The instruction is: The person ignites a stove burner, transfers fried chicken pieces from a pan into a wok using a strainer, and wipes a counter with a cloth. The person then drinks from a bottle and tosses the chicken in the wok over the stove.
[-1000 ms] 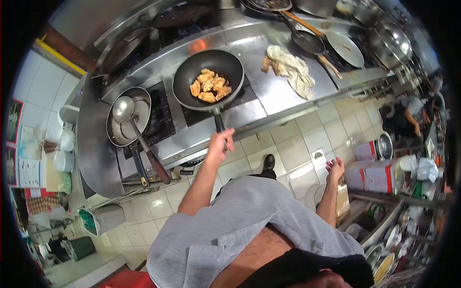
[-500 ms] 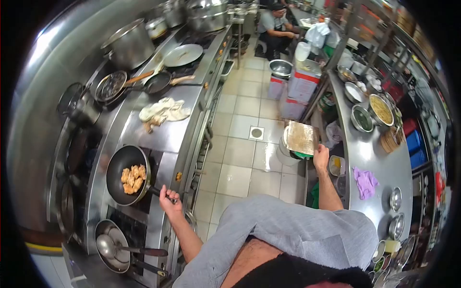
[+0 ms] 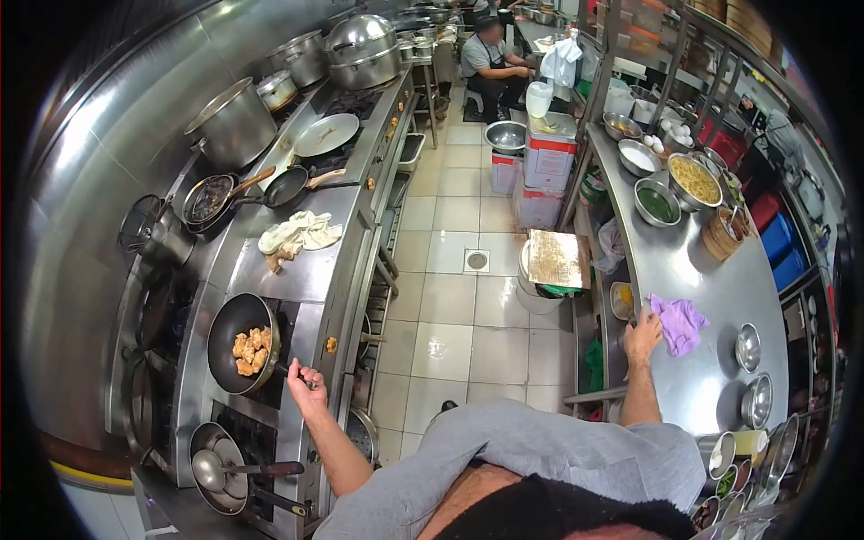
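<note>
My left hand (image 3: 307, 385) is closed around the handle of a black wok (image 3: 223, 346) on the stove, to my left. Browned pieces of food (image 3: 252, 351) lie together in the wok. On my right, my right hand (image 3: 643, 337) reaches over the near edge of the steel table, its fingers stretched out beside a crumpled purple cloth (image 3: 680, 325). The fingertips are at the cloth's left edge; whether they touch it I cannot make out.
A second pan with a ladle (image 3: 209, 470) sits nearer on the stove (image 3: 297, 286). Beyond lies a white cloth (image 3: 306, 232). A board (image 3: 555, 258) covers a white bucket on the tiled floor. Steel bowls (image 3: 657, 201) line the table. A person (image 3: 495, 67) sits at the far end.
My right hand has left the edge of the board on the bucket and moved right to the purple cloth. My left hand still holds the wok handle. The view has shifted slightly.
</note>
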